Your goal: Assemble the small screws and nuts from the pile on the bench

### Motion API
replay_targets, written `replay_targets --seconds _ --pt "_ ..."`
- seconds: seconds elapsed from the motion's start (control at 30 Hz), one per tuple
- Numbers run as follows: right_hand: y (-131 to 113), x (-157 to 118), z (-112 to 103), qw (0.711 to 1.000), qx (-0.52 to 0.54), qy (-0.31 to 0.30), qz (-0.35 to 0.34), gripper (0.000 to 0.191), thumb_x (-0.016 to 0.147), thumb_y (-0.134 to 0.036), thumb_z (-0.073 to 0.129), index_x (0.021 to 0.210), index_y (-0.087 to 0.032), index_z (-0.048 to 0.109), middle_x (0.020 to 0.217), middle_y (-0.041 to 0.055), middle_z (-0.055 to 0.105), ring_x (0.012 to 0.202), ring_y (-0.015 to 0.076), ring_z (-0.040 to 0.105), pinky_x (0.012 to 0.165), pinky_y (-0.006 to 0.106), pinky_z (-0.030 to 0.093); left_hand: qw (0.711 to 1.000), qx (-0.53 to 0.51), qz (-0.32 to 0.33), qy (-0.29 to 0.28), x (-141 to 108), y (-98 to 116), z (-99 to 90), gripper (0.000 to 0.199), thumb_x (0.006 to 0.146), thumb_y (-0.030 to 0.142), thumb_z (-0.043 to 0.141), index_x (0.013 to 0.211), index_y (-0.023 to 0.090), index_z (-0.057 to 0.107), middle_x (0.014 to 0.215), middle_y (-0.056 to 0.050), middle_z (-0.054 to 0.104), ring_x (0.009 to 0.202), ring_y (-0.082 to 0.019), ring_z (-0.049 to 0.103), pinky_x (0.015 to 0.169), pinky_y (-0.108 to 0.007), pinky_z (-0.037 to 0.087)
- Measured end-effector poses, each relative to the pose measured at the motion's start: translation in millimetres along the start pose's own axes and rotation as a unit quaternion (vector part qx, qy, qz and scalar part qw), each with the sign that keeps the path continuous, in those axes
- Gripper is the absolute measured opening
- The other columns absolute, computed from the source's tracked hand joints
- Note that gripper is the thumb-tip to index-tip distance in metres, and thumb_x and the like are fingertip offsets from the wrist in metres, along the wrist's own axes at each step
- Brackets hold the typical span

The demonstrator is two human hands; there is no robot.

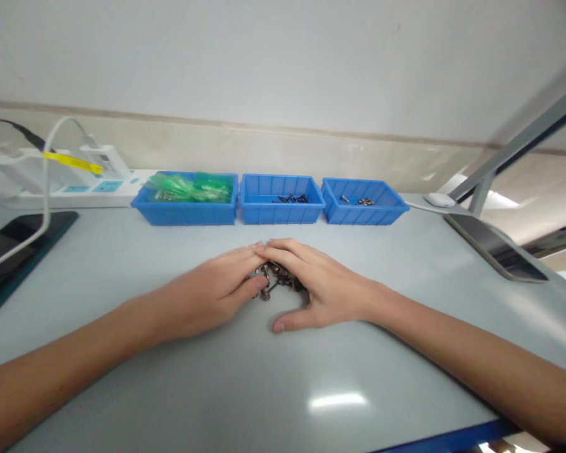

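Note:
A small heap of metal hardware, apparently screws (278, 277), lies on the grey tabletop (245, 384). Curved around its left side is my left hand (226, 283), fingers stretched forward and thumb touching the pieces. My right hand (323, 283) arches over the right side, its thumb apart from the fingers and resting near the table. The fingertips of both hands meet at the far side of the heap. Part of the heap is hidden under the hands. Neither hand is closed around a piece.
Behind the hands stand a blue bin (188, 215) with green plastic bags, a blue bin (283, 215) with dark screws and a blue bin (365, 216) with a few metal pieces. Phones (23, 245) (493, 245) lie at both sides. A power strip (132, 189) sits back left.

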State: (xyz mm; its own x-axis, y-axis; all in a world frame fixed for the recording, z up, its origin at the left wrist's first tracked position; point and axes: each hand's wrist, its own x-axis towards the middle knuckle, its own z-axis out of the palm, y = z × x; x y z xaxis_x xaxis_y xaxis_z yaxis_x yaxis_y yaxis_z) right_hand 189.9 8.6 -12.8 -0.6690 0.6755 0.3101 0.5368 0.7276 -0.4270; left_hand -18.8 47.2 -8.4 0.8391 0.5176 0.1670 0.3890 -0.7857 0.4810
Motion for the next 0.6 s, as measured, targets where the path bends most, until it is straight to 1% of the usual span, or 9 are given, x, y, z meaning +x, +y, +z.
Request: replay_targets --seconds 0.17,0.27,0.37,0.47,0.53,0.6 --pt "2 0 1 1.000 -0.005 0.003 0.004 0.081 0.072 -0.049 0.066 0.137 -0.016 0.031 0.135 0.0159 0.041 0.125 0.0255 0.039 0.103 0.043 0.036 0.997 0.043 0.056 -0.016 -1 -15 -5.1 0.034 0.091 0.017 0.034 0.121 0.019 0.050 0.127 -0.007 0.054 0.119 -0.018 0.048 0.105 -0.034 0.037" --pt "3 0 2 1.000 -0.010 0.001 0.002 0.077 0.075 -0.046 0.065 0.138 -0.017 0.030 0.136 0.0155 0.041 0.125 0.0254 0.039 0.103 0.044 0.036 0.996 0.062 0.062 -0.018 0 -19 -7.3 0.039 0.088 0.014 0.035 0.124 0.018 0.049 0.131 -0.007 0.052 0.121 -0.017 0.047 0.105 -0.034 0.036" --pt "3 -1 2 1.000 -0.014 -0.001 0.004 0.070 0.079 -0.041 0.061 0.137 -0.016 0.030 0.134 0.0149 0.043 0.122 0.0247 0.043 0.100 0.043 0.039 0.995 0.088 0.038 -0.025 -1 -22 -12.7 0.047 0.080 0.007 0.035 0.124 0.016 0.050 0.131 -0.008 0.052 0.120 -0.018 0.049 0.104 -0.034 0.038" --pt "2 -1 2 1.000 -0.027 -0.004 0.000 0.062 0.082 -0.039 0.057 0.134 -0.013 0.034 0.125 0.0151 0.051 0.114 0.0242 0.049 0.095 0.042 0.043 0.994 0.107 -0.006 -0.034 -4 -24 -22.1 0.055 0.075 0.002 0.034 0.123 0.020 0.052 0.125 -0.005 0.057 0.113 -0.018 0.054 0.099 -0.033 0.043" --pt "1 -2 2 0.999 -0.045 -0.004 -0.005 0.058 0.084 -0.040 0.055 0.131 -0.012 0.038 0.121 0.0153 0.054 0.110 0.0243 0.052 0.093 0.041 0.044 0.991 0.126 -0.043 -0.029 -8 -25 -29.7 0.052 0.078 0.005 0.035 0.123 0.022 0.052 0.122 -0.005 0.059 0.109 -0.019 0.056 0.096 -0.035 0.044" --pt "1 -2 2 0.998 -0.067 -0.002 -0.007 0.054 0.085 -0.042 0.052 0.129 -0.012 0.042 0.120 0.0151 0.054 0.110 0.0245 0.052 0.093 0.041 0.044 0.985 0.151 -0.078 -0.021 -14 -26 -36.8 0.042 0.083 0.014 0.038 0.122 0.022 0.053 0.120 -0.007 0.060 0.106 -0.022 0.057 0.095 -0.038 0.044"
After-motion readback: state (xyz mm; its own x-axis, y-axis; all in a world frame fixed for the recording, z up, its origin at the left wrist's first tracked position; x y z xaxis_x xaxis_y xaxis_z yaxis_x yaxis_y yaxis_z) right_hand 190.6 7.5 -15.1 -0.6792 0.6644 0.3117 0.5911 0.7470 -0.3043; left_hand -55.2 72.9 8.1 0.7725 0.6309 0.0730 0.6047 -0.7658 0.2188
